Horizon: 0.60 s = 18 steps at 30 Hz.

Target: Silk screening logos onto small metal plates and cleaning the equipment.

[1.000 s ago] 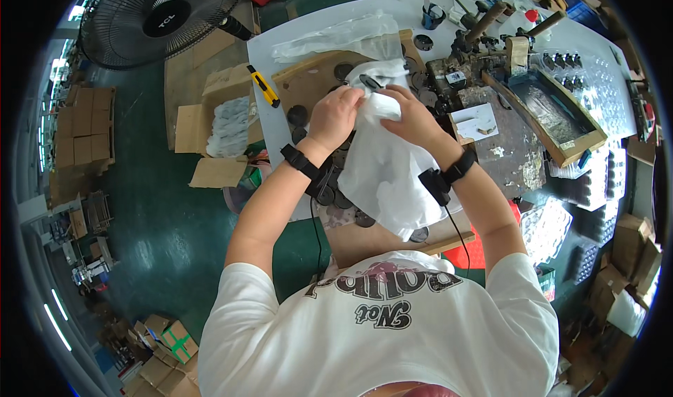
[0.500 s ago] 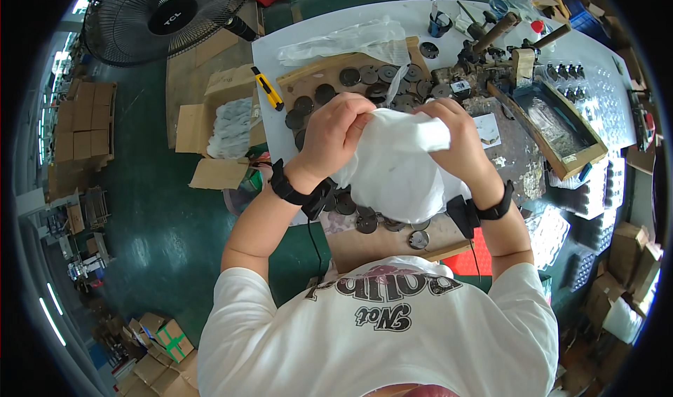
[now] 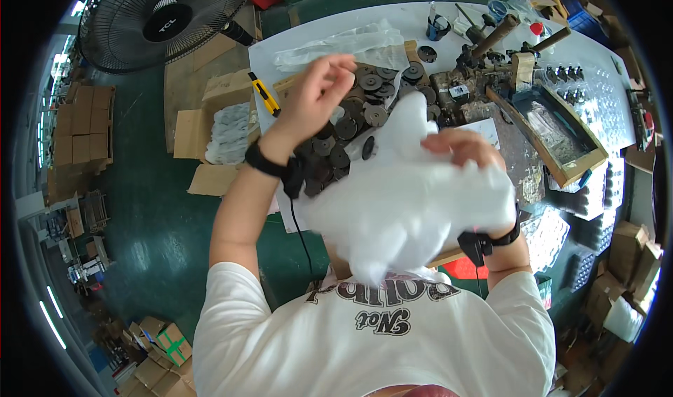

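Note:
A large, thin white bag (image 3: 406,201), apparently plastic and smeared by motion, billows in front of my chest and hides much of the near worktable. My right hand (image 3: 466,148) grips its upper right side; the fingertips are partly blurred and covered by the bag. To the bag's upper left, my left hand (image 3: 322,92) is raised apart from it, fingers half bent, a gap between thumb and forefinger, nothing held. Below and beside that hand lie several dark round metal discs (image 3: 345,128) on a wood-edged board. A small dark oval (image 3: 368,148) shows against the bag's left edge.
Left of the discs lies a yellow box cutter (image 3: 264,93). An open carton (image 3: 189,134) with pale wrapped items stands beyond the table's left edge, below a black fan (image 3: 167,23). Clear plastic sheeting (image 3: 343,45) lies behind; a wooden tray (image 3: 554,134) sits right.
My left hand has come off the bag and moved up and left. The bag has spread out and dropped toward my chest, with my right hand still at it and slightly lower.

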Motion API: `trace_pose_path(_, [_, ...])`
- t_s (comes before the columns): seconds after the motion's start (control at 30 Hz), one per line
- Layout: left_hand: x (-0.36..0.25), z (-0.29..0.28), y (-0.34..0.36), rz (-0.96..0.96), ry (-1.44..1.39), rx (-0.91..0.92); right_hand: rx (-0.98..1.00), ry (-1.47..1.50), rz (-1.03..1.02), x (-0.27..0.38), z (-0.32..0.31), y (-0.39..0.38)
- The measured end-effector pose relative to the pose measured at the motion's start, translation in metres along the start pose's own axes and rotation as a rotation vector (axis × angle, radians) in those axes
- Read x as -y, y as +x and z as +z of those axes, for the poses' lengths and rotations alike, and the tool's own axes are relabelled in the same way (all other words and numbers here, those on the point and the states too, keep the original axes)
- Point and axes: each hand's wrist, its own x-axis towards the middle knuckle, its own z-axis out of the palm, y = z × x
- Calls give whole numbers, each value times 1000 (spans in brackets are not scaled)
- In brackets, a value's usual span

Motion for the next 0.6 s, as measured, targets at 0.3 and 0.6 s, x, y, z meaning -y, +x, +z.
trace_pose_path(0.3, [184,-12,52,19,1086,23,-18,231,110,-3,-18,-27])
trace_pose_path(0.6, [253,-21,108,-364,1041,219,9,-21,386,-26,-28,-52])
